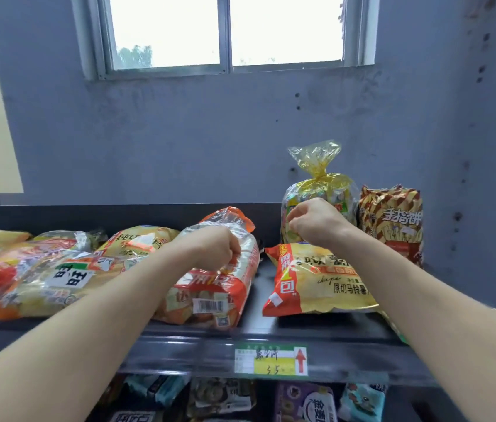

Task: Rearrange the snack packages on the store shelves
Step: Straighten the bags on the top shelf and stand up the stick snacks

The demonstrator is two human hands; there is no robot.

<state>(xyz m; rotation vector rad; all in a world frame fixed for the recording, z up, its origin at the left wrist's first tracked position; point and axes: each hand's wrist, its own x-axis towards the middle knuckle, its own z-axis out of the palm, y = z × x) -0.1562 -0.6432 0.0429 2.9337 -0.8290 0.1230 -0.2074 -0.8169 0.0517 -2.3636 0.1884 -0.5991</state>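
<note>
Stock on dark metal top shelf, its front rail carrying a green-and-yellow price label.

Item one: clear-and-orange plastic bag of pale cakes, lying on its side near the centre, barcode end toward the aisle. The left hand grips its upper film, fingers curled round a fold, probably to drag or turn it clear of the heap.

Item two: tied clear-and-gold cellophane bag of mixed sweets, upright at the back. The right hand is curled against its front; whether it pinches any film cannot be told.

Item three: yellow-and-red crisp packet, flat, just in front of item two, below the right wrist.

Item four: brown striped biscuit packet, upright, just beside the gold bag.

Item five: heap of yellow and orange packets at left, overlapping loosely and not faced; judged the part left to sort.
</note>
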